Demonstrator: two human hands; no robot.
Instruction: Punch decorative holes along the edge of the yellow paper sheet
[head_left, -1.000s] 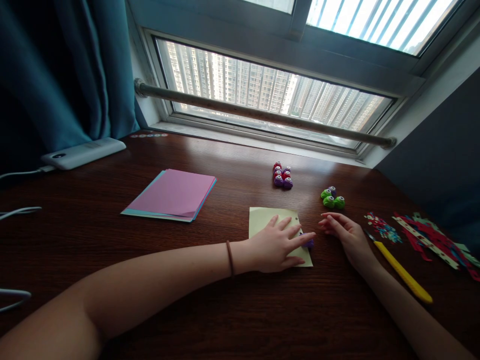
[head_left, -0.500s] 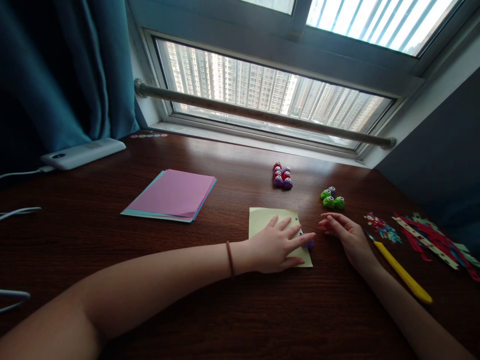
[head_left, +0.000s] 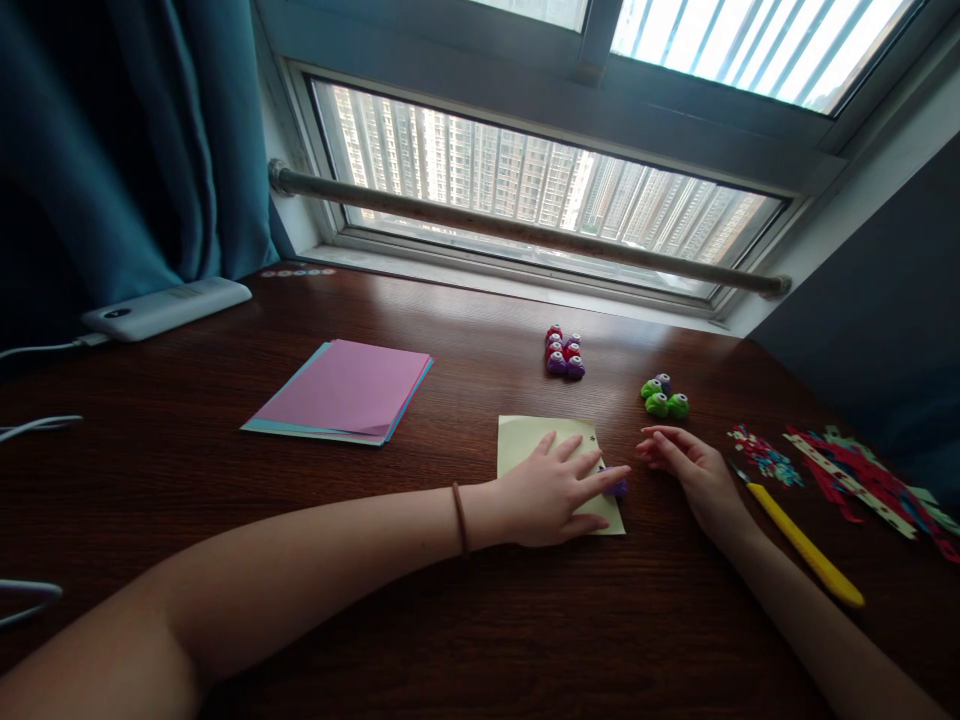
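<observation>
Left hand (head_left: 551,490) lies flat, fingers (head_left: 581,470) spread and loose, palm down on the yellow paper (head_left: 525,437), pinning it to the table (head_left: 480,620). Index tip touches a small purple punch (head_left: 618,487) sitting at the paper's right edge; not gripping it. Right hand (head_left: 694,470) rests on its side on the table just right of the paper, fingers loosely curled and holding nothing, tips pointing toward the punch, apart from it

Brown hair tie (head_left: 458,516) on the left wrist. Yellow-handled craft knife (head_left: 802,540) lies just beside the right wrist, on its outer side. Paper scraps (head_left: 862,475) in red, green and blue spread further right. Green punches (head_left: 664,396) cluster just beyond the right hand; red and purple punches (head_left: 564,352) in a group further back toward the window (head_left: 540,180). Stack of pink and blue paper (head_left: 345,388) well left of the yellow sheet. White power bank (head_left: 166,305) with cable at far left, next to the teal curtain (head_left: 127,140)
</observation>
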